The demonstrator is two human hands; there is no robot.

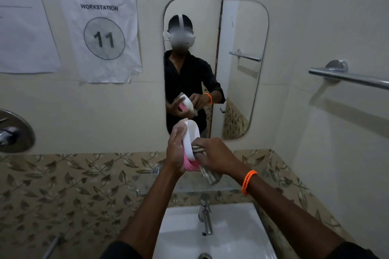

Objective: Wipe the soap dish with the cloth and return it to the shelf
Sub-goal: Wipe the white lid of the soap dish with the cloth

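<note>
— Which step now?
— Wiping. Left hand (175,151) curled tight round the soap dish (190,143), fingers clamped on its back and pink edge. Dish held up on its side, white face turned to the right, in front of the bottom of the mirror (242,69).
— And the other hand?
— Right hand (219,156) bunched round the cloth (208,171), fingers closed on it, pressing it against the lower white face of the dish. Loose end of cloth hanging down under the hand. Orange bead band (248,182) on that wrist.
— Done yet?
— Probably not. Looks like the middle of the rubbing.
— Next?
— Likely more rubbing over the rest of the dish, then putting it back flat. Glass shelf (227,187) just below the hands, hard to see, so a slow, gentle set-down needed.
— And the room?
— Small washroom. White sink (242,235) and tap (205,216) right under the arms. Leaf tiles (73,185) low on the wall, plain wall above. Paper sign (101,29) with "WORKSTATION 11" to the left, towel bar (353,78) to the right.
</note>
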